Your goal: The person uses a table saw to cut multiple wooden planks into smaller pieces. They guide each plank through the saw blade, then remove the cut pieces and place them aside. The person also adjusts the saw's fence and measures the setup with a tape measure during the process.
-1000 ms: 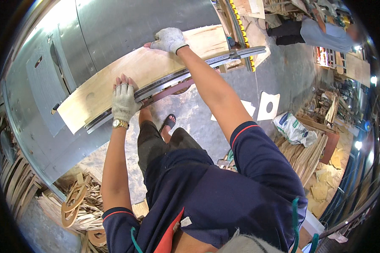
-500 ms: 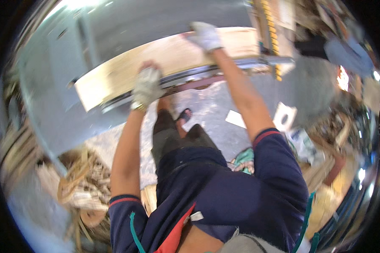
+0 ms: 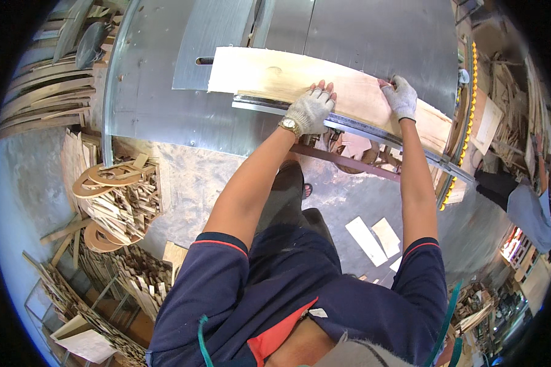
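Observation:
A long pale wooden board (image 3: 269,70) with a curved far edge lies on a metal-topped machine table (image 3: 165,116), along a metal rail (image 3: 373,129) at the near side. My left hand (image 3: 311,111), in a white fingerless glove and wearing a watch, rests on the board's near edge by the rail, its bare fingers spread over the wood. Farther right, my right hand (image 3: 401,100), gloved the same way, has its fingers bent at the board's far edge and closed on it. Its fingertips are partly hidden.
A slot (image 3: 205,61) opens in the tabletop beside the board's left end. A yellow-and-black striped strip (image 3: 471,116) runs along the right. Wood offcuts (image 3: 119,211) are heaped at left, and pale flat pieces (image 3: 365,241) lie on the floor. Another person (image 3: 526,211) is at far right.
The view has swung round, so the table and board appear turned clockwise. Both hands stay at about the same places on the board, which keeps its place along the rail.

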Demonstrator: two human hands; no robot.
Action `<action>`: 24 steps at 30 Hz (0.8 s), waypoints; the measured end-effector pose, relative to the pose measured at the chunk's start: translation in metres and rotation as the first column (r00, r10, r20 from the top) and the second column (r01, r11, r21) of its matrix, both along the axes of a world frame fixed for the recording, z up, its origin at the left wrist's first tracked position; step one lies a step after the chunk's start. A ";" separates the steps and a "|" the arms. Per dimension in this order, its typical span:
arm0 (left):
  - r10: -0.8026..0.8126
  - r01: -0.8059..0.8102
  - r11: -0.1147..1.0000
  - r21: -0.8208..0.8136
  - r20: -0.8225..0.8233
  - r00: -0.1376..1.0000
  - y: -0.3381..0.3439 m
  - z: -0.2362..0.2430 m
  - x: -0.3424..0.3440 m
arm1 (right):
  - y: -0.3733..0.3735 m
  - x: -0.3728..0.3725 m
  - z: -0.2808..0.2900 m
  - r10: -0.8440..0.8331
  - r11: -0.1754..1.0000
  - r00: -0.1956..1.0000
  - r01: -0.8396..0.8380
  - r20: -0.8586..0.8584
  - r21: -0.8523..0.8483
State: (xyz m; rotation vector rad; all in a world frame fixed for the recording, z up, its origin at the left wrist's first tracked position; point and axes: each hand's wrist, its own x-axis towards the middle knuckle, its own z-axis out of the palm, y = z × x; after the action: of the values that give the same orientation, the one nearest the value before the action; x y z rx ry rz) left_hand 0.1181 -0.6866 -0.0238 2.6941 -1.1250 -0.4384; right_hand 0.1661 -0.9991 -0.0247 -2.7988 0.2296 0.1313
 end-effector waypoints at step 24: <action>0.006 -0.007 0.999 0.050 0.027 1.000 -0.021 0.003 0.089 | -0.022 0.092 -0.009 -0.032 0.998 0.999 0.030 0.023 0.047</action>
State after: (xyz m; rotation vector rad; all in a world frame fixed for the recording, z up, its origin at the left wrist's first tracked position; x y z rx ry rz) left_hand 0.2072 -0.7079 -0.0212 2.7538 -1.1266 -0.4358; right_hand 0.2577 -1.0212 -0.0332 -2.7474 0.2606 0.0942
